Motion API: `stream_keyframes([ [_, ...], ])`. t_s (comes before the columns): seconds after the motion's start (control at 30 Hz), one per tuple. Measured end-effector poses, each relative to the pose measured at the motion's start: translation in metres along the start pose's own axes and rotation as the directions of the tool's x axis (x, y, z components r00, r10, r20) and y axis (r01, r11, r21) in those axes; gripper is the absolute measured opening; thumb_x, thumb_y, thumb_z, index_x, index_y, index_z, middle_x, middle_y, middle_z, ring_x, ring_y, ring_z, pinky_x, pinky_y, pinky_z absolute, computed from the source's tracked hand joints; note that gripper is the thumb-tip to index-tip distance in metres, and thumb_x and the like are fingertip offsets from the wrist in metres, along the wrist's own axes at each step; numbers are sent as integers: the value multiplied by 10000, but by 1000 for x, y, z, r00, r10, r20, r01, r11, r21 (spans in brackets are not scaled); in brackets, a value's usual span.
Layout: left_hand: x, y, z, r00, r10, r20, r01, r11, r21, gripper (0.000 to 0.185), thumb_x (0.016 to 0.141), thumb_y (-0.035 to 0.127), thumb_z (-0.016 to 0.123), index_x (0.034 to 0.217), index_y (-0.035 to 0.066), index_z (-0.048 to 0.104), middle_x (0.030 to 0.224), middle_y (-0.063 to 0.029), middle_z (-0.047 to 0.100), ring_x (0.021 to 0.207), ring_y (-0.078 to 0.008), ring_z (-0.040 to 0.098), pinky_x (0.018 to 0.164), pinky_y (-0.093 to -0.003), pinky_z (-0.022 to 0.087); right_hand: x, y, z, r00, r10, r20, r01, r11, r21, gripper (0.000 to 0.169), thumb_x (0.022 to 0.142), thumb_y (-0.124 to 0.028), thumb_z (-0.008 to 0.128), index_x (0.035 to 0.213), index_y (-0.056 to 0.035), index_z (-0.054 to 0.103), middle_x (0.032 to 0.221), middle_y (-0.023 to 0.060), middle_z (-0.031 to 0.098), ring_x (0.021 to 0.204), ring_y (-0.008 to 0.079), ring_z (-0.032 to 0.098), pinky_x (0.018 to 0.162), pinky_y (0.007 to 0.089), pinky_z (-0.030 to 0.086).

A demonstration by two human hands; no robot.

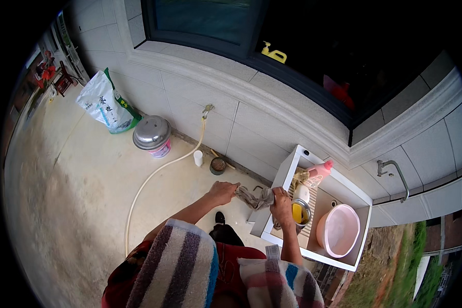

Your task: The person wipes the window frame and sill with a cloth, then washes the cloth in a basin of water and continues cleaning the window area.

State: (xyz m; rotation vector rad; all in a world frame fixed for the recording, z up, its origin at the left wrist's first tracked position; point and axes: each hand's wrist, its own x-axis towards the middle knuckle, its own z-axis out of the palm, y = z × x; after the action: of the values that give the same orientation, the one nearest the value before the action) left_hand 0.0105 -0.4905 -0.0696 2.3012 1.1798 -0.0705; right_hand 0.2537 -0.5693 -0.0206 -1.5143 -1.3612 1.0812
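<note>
A twisted grey-brown cloth (254, 198) stretches between my two hands, in the air beside the sink. My left hand (222, 193) grips its left end in a closed fist. The other end is bunched in my right hand (282, 206), close to the near left edge of a white laundry sink (331, 260). A metal container (306, 210) with a yellow object (297, 212) in it stands in the sink, just right of my right hand. Ribbed washboard slats (313, 196) lie beneath it. A pink basin (338, 231) sits in the sink's right part.
A pink bottle (318, 173) lies at the sink's back. A wall faucet (398, 177) is to the right. A hose (154, 175) runs from a wall tap (207, 109) across the concrete floor. A lidded bucket (152, 134), a large sack (107, 104) and a small pot (218, 165) stand along the wall.
</note>
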Motion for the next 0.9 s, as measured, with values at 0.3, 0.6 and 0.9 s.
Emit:
stream_keyframes([
  [0.3,-24,-88,-55,879,8,-477,-161,946,-281,416,830,60,579,1243,49,528,1090,-205,603,940,-367,603,798,-400,488,99,3,108,987,-57,151,22,974,223,190,970,-279,495,896,-110,542,752,-28,558,702,95,568,652,278,489],
  [0.6,-15,-160,-110,985,-174,8,62,312,-948,446,976,343,447,1279,17,474,1035,-35,580,892,-118,547,785,-245,434,187,-44,209,991,-30,134,-60,784,618,181,973,-253,501,864,-110,526,723,-84,449,625,32,403,560,222,385],
  [0.9,6,-206,-173,950,-227,-215,-234,-60,-970,208,942,93,466,1114,6,545,995,-31,613,900,-102,571,835,-263,449,244,-92,198,998,63,30,-70,856,512,187,918,-216,601,847,-45,627,611,-66,497,512,17,395,453,208,336],
])
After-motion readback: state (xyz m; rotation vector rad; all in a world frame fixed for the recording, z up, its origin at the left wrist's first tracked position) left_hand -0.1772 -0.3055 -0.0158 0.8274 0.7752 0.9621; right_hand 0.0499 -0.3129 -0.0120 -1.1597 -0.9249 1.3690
